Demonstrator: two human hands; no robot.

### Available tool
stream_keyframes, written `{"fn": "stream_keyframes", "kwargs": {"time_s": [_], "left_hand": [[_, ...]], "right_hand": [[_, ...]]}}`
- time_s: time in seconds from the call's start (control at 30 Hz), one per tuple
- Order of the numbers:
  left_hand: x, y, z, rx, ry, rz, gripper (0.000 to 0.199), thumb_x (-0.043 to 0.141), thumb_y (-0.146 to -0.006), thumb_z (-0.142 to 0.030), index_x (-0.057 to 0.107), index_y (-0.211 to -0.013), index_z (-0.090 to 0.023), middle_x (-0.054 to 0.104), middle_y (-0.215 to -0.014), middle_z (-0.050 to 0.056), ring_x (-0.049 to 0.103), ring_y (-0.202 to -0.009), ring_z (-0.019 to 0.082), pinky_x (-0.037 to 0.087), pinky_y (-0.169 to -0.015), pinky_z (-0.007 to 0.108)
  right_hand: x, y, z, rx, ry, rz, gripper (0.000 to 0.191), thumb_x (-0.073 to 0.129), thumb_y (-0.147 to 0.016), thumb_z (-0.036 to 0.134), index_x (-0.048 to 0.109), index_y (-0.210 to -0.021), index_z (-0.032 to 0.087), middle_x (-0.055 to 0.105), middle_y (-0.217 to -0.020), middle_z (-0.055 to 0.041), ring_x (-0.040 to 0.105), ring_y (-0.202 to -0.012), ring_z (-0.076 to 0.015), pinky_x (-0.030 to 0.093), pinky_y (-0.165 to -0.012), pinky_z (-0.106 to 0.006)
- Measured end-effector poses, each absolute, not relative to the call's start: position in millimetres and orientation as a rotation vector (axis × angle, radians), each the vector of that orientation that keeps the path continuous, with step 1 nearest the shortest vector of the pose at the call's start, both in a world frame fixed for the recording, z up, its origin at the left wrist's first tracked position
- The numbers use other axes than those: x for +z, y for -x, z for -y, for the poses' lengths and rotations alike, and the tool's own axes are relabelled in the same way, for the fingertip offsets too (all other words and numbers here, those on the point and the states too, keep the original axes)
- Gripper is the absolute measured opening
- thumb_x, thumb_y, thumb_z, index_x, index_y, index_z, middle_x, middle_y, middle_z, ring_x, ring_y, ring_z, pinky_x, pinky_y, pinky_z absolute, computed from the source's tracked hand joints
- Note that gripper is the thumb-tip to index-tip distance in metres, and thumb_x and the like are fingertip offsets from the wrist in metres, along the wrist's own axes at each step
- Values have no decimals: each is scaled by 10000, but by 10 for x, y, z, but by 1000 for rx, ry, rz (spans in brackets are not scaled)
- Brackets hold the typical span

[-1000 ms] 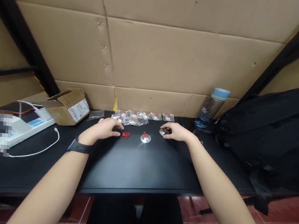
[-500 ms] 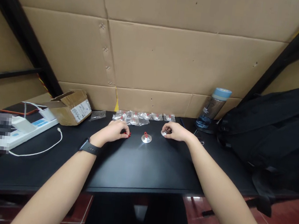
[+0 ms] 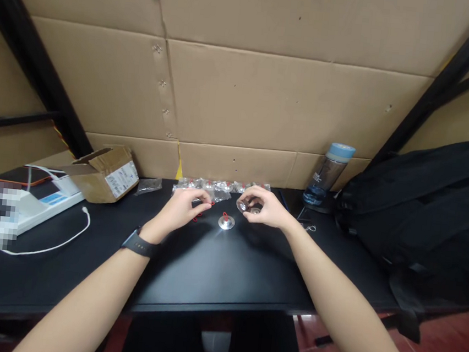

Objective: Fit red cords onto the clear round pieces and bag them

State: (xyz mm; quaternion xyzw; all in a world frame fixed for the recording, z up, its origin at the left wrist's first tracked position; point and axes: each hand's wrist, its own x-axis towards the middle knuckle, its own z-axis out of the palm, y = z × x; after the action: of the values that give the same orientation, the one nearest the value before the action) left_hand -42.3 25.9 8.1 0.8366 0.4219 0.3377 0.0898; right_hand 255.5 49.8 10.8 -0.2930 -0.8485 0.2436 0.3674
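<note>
My left hand pinches a small red hook between thumb and fingertips, just above the table. More red hooks lie beneath that hand, partly hidden by it. In my right hand, a clear round suction cup is held by the rim and tilted toward the left. Another clear suction cup shows on the table below my right palm. Between both hands, a suction cup with a red hook stands on the black table.
Bagged suction cups with red hooks line the back edge. An open cardboard box, an empty plastic bag and a white power strip with a cable are left. A water bottle, keyring and black backpack stand right.
Both hands have risen off the table and come closer together. The right hand has lifted a suction cup leftward; the left has picked up a red hook. The view has tilted slightly.
</note>
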Motion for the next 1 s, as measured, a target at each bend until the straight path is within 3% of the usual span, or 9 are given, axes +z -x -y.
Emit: {"fn": "stream_keyframes", "kwargs": {"time_s": [0.17, 0.37, 0.63, 1.0], "left_hand": [[61, 222, -202, 1258, -2408, -1254, 169, 662, -917, -385, 739, -968, -244, 775, -1034, 37, 708, -970, 220, 517, -937, 361], [30, 180, -193, 1221, -2422, -1261, 181, 585, -970, -355, 724, -929, -247, 758, -1002, 34, 679, -991, 220, 490, -956, 378], [-9, 26, -101, 1308, -2455, -1383, 148, 569, -964, -319, 694, -939, -243, 593, -1247, 76, 520, -1256, 265, 376, -1094, 484], [-40, 14, -69, 1307, -2508, -1418, 94, 599, -927, -271, 686, -916, -239, 583, -1266, 77, 497, -1238, 279, 362, -1087, 500]], "right_hand": [[59, -2273, -353, 635, 687, 2034, 367, 765, -724, 208, 685, -1081, 217, 708, -1079, -51, 670, -978, -198, 546, -838, -322], [-33, -2123, -289, 701, 667, 1898, 374, 784, -745, 244, 665, -1099, 223, 715, -1142, -62, 678, -1050, -217, 550, -865, -344], [-28, -1988, -157, 707, 663, 1839, 346, 775, -785, 281, 650, -1105, 236, 689, -1227, -80, 671, -1103, -227, 572, -875, -352], [-112, -1967, -173, 836, 647, 1793, 382, 819, -770, 331, 651, -1099, 236, 705, -1204, -82, 690, -1108, -239, 582, -866, -346]]}}
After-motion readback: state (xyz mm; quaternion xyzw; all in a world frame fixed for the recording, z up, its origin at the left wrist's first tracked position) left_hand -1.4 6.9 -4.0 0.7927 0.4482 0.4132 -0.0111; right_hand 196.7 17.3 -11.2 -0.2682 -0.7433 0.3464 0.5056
